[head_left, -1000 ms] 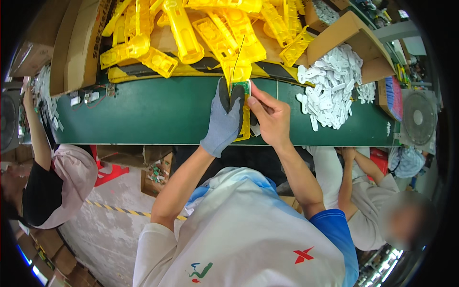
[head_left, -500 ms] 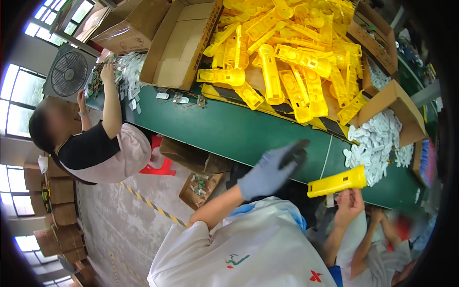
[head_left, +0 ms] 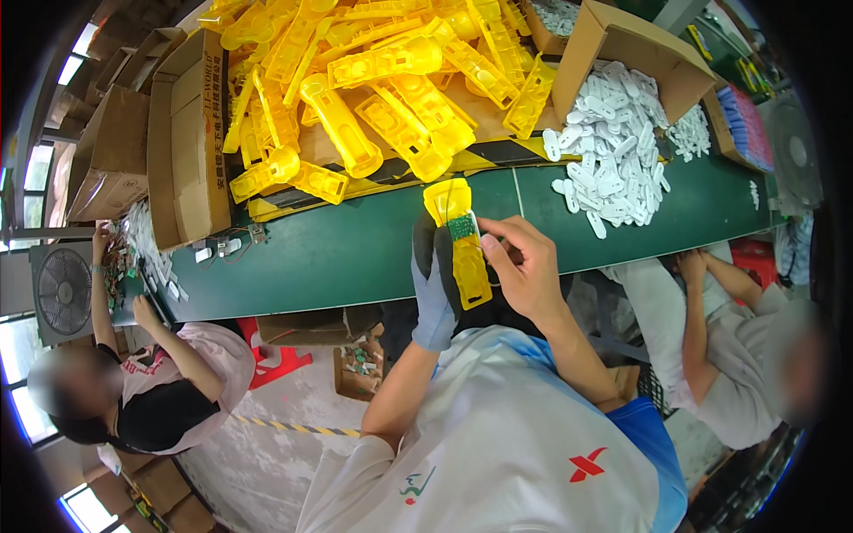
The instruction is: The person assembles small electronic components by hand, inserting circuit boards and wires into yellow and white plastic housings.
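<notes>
My left hand (head_left: 433, 289), in a grey glove with dark fingers, holds an open yellow plastic flashlight shell (head_left: 472, 277) above the near edge of the table. The shell's hollow inner side faces up, its wider end pointing away from me. Midway along it sits a small green circuit board (head_left: 461, 227) with a white part along its right side. My bare right hand (head_left: 530, 266) has thumb and forefinger closed at that side of the board. A thin wire shows near the thumb. The exact grip of the fingertips is partly hidden.
Yellow shells (head_left: 382, 62) lie heaped on cardboard beyond the green table (head_left: 355, 258). White plastic pieces (head_left: 613, 151) spill from a tipped carton (head_left: 635, 40) at right. An empty carton (head_left: 187, 151) stands at left. Co-workers sit on both sides.
The shell has come from my right hand into my gloved left hand, with its hollow side now up. My right hand has moved to the circuit board. The view has swung right.
</notes>
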`<action>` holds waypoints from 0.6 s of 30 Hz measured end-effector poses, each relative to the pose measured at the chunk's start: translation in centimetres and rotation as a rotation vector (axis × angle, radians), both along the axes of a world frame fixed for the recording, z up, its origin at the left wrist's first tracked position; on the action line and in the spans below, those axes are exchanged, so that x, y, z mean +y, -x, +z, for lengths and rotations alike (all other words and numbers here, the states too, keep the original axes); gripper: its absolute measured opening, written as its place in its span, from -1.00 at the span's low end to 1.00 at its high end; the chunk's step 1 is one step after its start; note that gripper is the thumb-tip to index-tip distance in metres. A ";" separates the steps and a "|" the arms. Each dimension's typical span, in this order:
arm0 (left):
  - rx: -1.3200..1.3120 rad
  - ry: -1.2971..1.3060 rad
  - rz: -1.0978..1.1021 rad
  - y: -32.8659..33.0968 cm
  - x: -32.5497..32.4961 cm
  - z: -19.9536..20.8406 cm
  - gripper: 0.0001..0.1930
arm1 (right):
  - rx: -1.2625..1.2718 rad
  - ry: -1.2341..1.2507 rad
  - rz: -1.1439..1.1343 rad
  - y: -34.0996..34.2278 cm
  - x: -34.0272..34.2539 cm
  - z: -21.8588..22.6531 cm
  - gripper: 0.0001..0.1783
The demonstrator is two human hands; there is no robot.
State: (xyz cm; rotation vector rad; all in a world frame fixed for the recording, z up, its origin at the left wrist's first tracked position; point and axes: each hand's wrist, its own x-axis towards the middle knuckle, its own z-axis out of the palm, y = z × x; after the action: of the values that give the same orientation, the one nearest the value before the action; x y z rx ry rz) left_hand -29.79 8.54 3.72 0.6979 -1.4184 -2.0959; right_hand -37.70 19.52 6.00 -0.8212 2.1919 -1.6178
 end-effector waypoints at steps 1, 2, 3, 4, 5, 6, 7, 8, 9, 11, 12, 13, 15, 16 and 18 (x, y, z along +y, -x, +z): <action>0.043 -0.055 0.027 0.2 0.0 0.1 -0.65 | 0.000 0.003 0.001 -0.1 0.0 0.7 -0.66; 0.090 -0.061 0.025 0.1 -0.1 -0.2 -0.63 | 0.064 -0.020 0.031 -0.4 -0.1 1.4 -0.60; 0.091 -0.055 0.039 0.0 0.2 0.6 -0.63 | 0.129 -0.042 0.071 -0.7 -0.2 2.2 -0.53; 0.173 -0.231 -0.005 -0.1 0.9 1.5 -0.60 | 0.228 -0.070 0.077 -1.0 -0.2 2.5 -0.46; 0.259 -0.401 -0.044 -0.3 1.5 2.0 -0.57 | 0.225 -0.058 0.102 -1.2 0.1 2.5 -0.46; 0.302 -0.450 -0.078 -0.5 2.2 1.3 -0.55 | 0.261 -0.114 0.041 -1.2 0.5 2.8 -0.48; 0.349 -0.490 -0.113 -0.4 2.8 0.6 -0.52 | 0.299 -0.163 -0.019 -1.0 1.0 2.7 -0.49; 0.292 -0.481 -0.205 -0.7 3.2 1.2 -0.49 | 0.287 -0.134 -0.038 -0.3 2.4 1.4 -0.51; 0.230 -0.469 -0.285 -1.0 3.1 1.8 -0.46 | 0.272 -0.101 -0.048 0.3 4.1 -0.2 -0.53; 0.219 0.113 -0.268 -1.6 0.9 2.2 -0.47 | -0.182 0.123 -0.203 -0.1 7.2 -0.5 -0.59; 0.215 0.076 -0.142 -3.1 -1.2 3.1 -0.52 | -0.031 0.102 -0.327 1.0 10.1 -1.6 -0.58; 0.036 0.186 0.029 -5.1 -4.3 4.3 -0.56 | 0.014 0.085 -0.475 2.5 13.0 -2.1 -0.60; -0.062 0.418 0.520 -9.0 -10.8 3.7 -0.65 | 0.130 -0.160 -0.696 8.4 21.9 -3.1 -0.56; -0.094 0.601 0.730 -11.4 -15.1 1.6 -0.67 | 0.223 -0.305 -0.794 10.1 23.3 -0.8 -0.52; -0.378 0.888 0.890 -15.9 -22.4 0.1 -0.65 | 0.259 -0.418 -0.846 15.0 29.5 -0.9 -0.47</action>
State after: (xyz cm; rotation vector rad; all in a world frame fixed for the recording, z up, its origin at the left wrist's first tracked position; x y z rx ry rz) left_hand -13.90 -13.89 3.85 1.0711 -1.5976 -0.5833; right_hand -52.68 48.99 5.15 0.0596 3.1687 -1.2678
